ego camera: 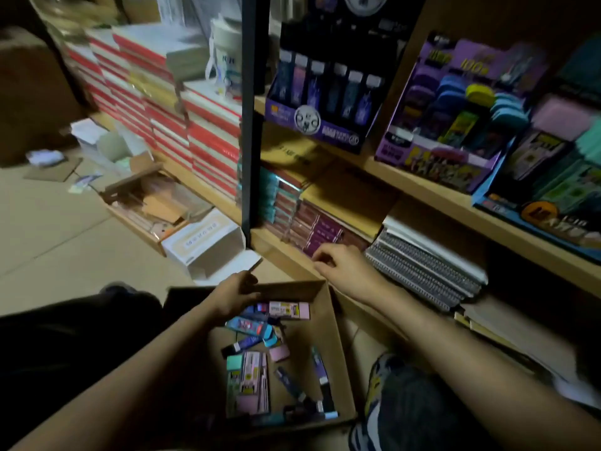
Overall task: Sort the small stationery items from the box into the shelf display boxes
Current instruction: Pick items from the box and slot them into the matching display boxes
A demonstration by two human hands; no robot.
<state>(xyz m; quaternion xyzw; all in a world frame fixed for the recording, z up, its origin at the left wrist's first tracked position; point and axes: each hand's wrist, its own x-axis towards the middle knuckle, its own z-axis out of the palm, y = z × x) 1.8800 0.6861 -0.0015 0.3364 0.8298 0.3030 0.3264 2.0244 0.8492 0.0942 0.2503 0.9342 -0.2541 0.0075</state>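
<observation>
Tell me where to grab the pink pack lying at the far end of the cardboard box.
Take the pink pack across its long edges at mid-length, coming straight down. It lies flat, broad face up, with nothing covering it, and the wall of the cardboard box just behind it probably rules out a sideways approach.

**A stationery shop**

Wooden shelves (432, 193) carry printed retail display boxes (313, 126), each filled with rows of small packaged goods. To the left, books (208, 138) with red spines stand in tall, tight stacks. Spiral notebooks (422, 268) lie heaped on the bottom shelf. On the tiled floor (48, 229) are opened cartons (208, 247), scraps of packing and a cardboard box (330, 320) of loose, small wrapped stationery items.
</observation>
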